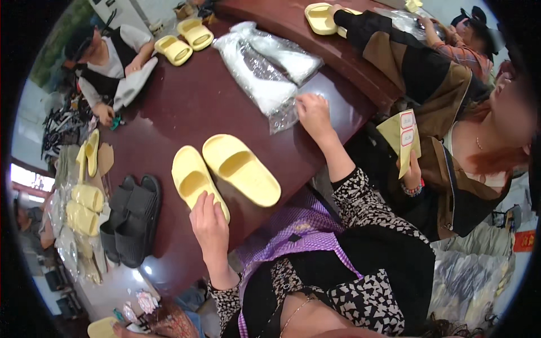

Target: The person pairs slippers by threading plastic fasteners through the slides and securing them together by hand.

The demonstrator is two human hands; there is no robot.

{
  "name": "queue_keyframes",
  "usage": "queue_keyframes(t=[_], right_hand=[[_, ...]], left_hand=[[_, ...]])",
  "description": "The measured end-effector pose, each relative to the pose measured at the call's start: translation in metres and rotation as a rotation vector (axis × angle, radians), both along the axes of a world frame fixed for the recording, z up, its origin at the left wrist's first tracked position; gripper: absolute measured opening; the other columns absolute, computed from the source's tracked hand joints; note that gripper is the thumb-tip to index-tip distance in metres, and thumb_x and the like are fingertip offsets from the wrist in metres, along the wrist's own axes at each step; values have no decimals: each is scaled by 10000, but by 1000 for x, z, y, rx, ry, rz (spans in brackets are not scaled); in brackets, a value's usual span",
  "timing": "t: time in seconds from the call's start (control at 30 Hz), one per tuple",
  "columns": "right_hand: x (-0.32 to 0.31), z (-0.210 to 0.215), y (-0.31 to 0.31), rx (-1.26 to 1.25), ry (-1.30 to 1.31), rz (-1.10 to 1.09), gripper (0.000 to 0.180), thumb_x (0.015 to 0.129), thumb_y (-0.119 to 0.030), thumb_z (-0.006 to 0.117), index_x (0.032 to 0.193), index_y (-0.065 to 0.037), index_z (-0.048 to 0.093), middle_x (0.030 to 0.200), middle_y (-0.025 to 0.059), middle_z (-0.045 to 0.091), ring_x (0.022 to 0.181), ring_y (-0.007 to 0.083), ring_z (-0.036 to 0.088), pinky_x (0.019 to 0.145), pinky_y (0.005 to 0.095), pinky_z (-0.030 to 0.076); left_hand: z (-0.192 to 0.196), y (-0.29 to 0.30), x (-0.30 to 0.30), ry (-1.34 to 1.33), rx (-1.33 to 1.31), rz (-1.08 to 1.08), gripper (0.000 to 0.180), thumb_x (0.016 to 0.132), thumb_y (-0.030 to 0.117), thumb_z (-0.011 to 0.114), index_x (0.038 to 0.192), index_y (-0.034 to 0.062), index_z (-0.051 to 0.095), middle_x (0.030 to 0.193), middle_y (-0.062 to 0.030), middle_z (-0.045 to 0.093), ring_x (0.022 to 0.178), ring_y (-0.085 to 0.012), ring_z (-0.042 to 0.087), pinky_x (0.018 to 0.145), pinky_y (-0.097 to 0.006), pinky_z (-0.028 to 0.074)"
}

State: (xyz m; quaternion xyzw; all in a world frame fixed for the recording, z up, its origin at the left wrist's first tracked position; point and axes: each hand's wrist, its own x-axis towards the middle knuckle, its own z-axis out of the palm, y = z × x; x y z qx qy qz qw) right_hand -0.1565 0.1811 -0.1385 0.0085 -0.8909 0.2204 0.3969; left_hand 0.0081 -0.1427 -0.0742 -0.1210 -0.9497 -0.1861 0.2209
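Two pale yellow slide slippers lie side by side on the dark red table [186,107]. My left hand [211,225] grips the near end of the left slipper [191,179]. The right slipper [242,168] lies free beside it. My right hand [313,112] reaches farther across the table and pinches the edge of a clear plastic bag [283,115]. That bag belongs to a heap of clear bags with white contents [265,67].
A black pair of slides [132,219] lies at the table's left edge, with yellow slides [84,208] stacked beyond. Another yellow pair [183,42] sits by a seated person [107,62] at the far side. A person at right holds yellow cards [403,138].
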Motion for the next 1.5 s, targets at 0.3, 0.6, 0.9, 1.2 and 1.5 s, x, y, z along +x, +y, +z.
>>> queue_keyframes(t=[0.3,0.6,0.9,1.2,1.5], right_hand=[[-10,-15,2,-13,-246,15,83,822,-136,603,846,-59,627,842,104,645,858,283,594,805,414,398],[53,12,15,62,-242,-45,105,815,-139,582,788,-40,558,777,128,632,785,309,604,745,428,416],[117,48,7,-171,-290,208,96,823,-86,574,778,-1,573,743,185,632,678,319,624,600,367,480],[100,64,11,-473,-575,539,94,830,-73,593,868,8,623,716,120,638,633,232,610,594,297,478],[-25,19,-26,37,-269,384,211,799,-207,660,985,-108,673,960,89,623,903,262,596,800,375,472]], left_hand=[[10,41,-15,-22,81,-155,224,835,20,591,1049,-43,609,1086,-200,623,1005,-348,593,879,-417,469],[17,78,-30,45,122,-344,235,806,14,628,1039,-17,608,1037,-173,622,954,-340,592,836,-410,470],[10,153,-89,174,156,-624,227,782,39,627,1006,25,598,1003,-125,588,893,-308,570,788,-406,456],[-29,158,-113,94,331,-657,111,784,11,605,893,28,589,925,-113,616,869,-294,592,761,-372,484],[-44,147,-85,-10,597,-617,123,809,-46,616,921,3,632,919,-130,661,824,-256,649,734,-319,524]])
